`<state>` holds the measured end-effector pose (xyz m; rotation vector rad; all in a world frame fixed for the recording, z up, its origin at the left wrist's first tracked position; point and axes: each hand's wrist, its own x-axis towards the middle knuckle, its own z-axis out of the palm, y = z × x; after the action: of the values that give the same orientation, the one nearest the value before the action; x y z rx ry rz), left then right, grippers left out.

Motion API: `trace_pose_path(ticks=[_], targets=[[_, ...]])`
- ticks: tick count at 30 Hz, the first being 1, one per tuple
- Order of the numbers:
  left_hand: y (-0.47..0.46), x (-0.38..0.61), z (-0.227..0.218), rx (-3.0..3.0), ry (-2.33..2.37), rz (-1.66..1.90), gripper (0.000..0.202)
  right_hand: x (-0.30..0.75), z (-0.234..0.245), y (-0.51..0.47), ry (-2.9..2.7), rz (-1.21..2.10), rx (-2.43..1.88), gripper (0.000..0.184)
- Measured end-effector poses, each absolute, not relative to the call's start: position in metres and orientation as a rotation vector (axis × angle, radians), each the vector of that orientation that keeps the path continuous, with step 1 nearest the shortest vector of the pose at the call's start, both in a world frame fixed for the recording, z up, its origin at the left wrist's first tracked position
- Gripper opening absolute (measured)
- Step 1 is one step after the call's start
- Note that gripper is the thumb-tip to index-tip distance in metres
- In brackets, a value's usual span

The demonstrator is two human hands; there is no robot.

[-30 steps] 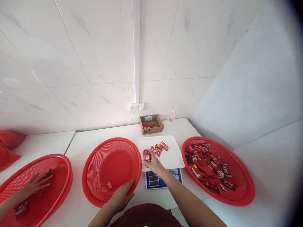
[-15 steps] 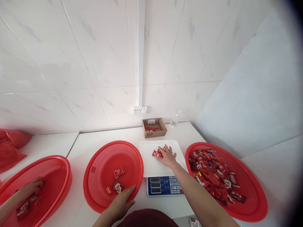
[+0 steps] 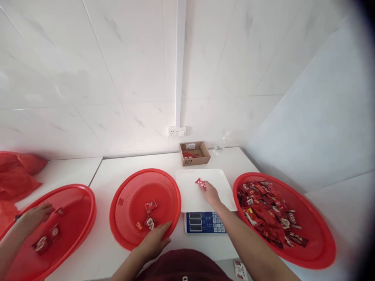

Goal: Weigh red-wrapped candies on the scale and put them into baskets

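- The right hand [image 3: 211, 194] is pinching a small red packet [image 3: 200, 182] with white print, its fingertips closed on the packet's near end.
- The packet is lying on the white scale tray [image 3: 190, 197], towards its far middle.
- The left hand [image 3: 154, 241] is gripping the near rim of the red basket [image 3: 131, 191], left of the tray, fingers curled over it.
- Three similar packets are sitting in that basket.
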<state>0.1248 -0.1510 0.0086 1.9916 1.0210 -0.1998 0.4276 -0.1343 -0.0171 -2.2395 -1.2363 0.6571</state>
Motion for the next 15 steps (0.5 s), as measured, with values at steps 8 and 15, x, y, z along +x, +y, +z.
trace_pose_path(ticks=[8, 15], targets=[[-0.152, 0.125, 0.01, 2.013, 0.989, -0.225, 0.06, 0.345, 0.029, -0.131, -1.162, 1.416, -1.556, 0.052], [-0.152, 0.12, 0.006, 2.031, 0.942, -0.18, 0.059, 0.34, 0.046, -0.16, -1.364, 1.393, -1.58, 0.057]])
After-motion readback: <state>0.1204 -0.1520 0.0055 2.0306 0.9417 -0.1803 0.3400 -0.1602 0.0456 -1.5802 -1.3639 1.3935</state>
